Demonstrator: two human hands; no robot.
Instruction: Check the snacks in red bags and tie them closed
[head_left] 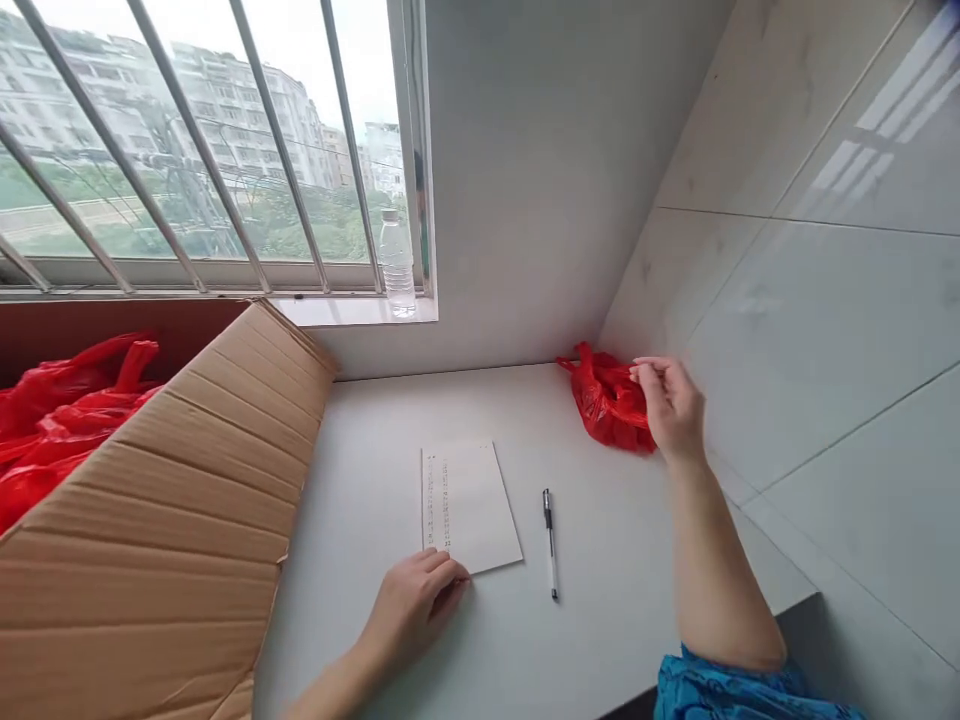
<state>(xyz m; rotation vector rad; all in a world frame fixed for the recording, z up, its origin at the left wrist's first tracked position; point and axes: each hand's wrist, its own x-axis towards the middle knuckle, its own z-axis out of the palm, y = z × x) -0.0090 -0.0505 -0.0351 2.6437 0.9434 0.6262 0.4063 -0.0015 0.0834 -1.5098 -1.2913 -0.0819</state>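
A white paper pad (480, 505) lies flat on the white tabletop, with two lines of small black writing along its left side. At its lower edge is my left hand (418, 600), fingers bent and closed on the pad's near edge. My right hand (673, 408) is raised at the right in a pinch, in front of a crumpled red plastic bag (606, 405). Whatever sits between those fingertips, if anything, is too small to make out. Between the hands, right of the pad, lies a clear pen (551, 545) with a black grip.
On the left stands a big cardboard box (172, 500) with its flap up, holding red plastic bags (67, 420). A clear water bottle (397, 265) stands on the sill of the barred window. A tiled wall (840, 330) bounds the right side.
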